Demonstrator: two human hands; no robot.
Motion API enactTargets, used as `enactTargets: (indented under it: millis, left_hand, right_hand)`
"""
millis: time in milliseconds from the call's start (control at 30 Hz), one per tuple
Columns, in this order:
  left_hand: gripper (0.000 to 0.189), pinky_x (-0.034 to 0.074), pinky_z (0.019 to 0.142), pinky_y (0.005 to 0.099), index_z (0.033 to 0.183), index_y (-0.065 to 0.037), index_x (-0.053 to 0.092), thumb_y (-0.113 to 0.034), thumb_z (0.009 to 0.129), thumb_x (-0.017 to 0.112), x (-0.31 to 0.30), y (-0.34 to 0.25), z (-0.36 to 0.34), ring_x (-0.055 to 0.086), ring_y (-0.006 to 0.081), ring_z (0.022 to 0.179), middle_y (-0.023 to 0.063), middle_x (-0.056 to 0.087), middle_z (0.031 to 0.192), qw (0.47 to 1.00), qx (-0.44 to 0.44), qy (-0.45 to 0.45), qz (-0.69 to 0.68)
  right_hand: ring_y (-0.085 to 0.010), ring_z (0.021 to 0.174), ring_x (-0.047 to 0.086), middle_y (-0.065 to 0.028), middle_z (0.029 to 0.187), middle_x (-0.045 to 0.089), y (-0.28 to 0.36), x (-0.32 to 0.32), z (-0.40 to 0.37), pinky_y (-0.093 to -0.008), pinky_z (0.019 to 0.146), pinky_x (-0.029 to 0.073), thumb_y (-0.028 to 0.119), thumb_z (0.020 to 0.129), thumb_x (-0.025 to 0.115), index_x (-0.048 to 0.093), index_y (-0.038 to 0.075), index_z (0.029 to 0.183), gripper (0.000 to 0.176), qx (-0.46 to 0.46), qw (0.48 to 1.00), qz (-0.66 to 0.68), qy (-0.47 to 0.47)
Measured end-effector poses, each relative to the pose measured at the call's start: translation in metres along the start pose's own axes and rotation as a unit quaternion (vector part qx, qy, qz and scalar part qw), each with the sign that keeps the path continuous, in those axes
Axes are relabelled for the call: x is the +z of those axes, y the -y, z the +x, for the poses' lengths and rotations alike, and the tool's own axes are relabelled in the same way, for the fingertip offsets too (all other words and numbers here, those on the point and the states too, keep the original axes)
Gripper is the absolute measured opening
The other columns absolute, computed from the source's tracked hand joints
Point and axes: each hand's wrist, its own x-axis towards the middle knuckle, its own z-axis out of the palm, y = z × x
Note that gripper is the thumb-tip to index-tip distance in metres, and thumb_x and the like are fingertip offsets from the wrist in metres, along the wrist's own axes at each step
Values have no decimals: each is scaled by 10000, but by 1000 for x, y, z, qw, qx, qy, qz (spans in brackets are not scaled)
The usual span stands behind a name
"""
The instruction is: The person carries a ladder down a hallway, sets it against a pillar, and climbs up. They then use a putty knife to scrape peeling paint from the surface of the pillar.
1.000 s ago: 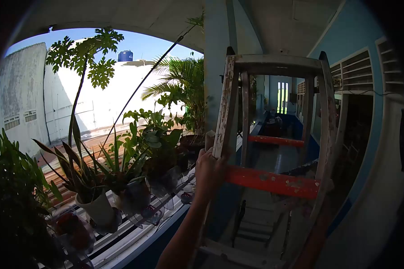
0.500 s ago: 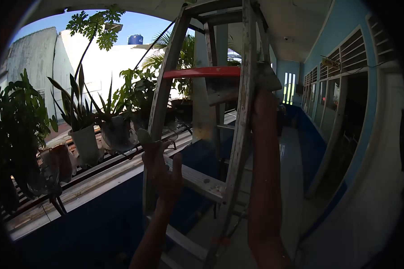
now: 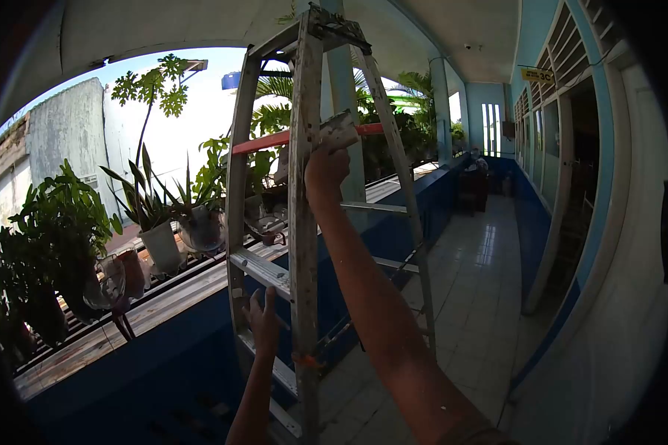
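A worn aluminium stepladder (image 3: 305,215) with a red crossbar (image 3: 263,142) stands in front of me, its near rail close to the middle of the view. My right hand (image 3: 326,178) is raised beside that rail. Its fingers are closed round the lower edge of a flat, worn grey board-like piece (image 3: 338,132), which seems to run behind the rail. The exact kind of this piece cannot be made out. Lower down, my left hand (image 3: 263,319) is just below a ladder step (image 3: 263,271), between the rails, with its fingers apart and nothing visible in it.
Potted plants (image 3: 159,245) line a ledge (image 3: 156,315) on the left. A tiled corridor (image 3: 467,267) runs away on the right, past a doorway (image 3: 571,222) and louvred windows. Far down it, a person (image 3: 479,162) is by a dark table (image 3: 473,189).
The ladder now appears further left and turned in view. My right hand, with the flat piece, has shifted left and slightly down in view. My left hand appears lower.
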Motion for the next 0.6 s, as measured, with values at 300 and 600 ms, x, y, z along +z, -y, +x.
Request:
enactTargets:
  millis: [300,600]
  left_hand:
    - [745,289,1197,522,1465,52,479,-468,971,682,-1,73,-52,311,455,1473,325,409,1516,982,-4,-55,179]
    - [744,366,1133,495,1504,-52,465,-391,915,769,-40,126,-92,423,432,1376,282,407,1485,967,-53,-138,207]
  right_hand:
    - [-499,993,674,-339,1023,686,11,-3,-6,-555,899,518,250,1058,488,596,-122,1139,396,57,998,30,30]
    - [-460,850,701,-248,839,690,-14,-63,24,-546,765,546,276,1007,584,619,-17,940,303,-129,981,-120,82]
